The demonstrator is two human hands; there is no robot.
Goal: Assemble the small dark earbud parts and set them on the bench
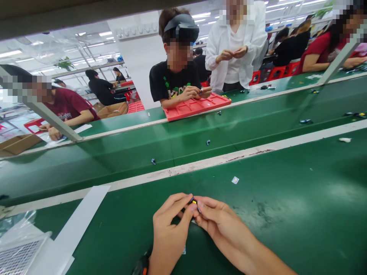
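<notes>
A small dark part, probably light and stiff, is pinched by left hand and right hand above the counter, short of its far edge; best gripped by its sides.

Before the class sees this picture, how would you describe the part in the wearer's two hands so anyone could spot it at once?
Find the green bench, below the pale strip. Low in the middle, the left hand and right hand meet, with the part between their fingers. It is small and dark with bright yellow, and held, unlike the loose pieces beyond the strip.
</notes>
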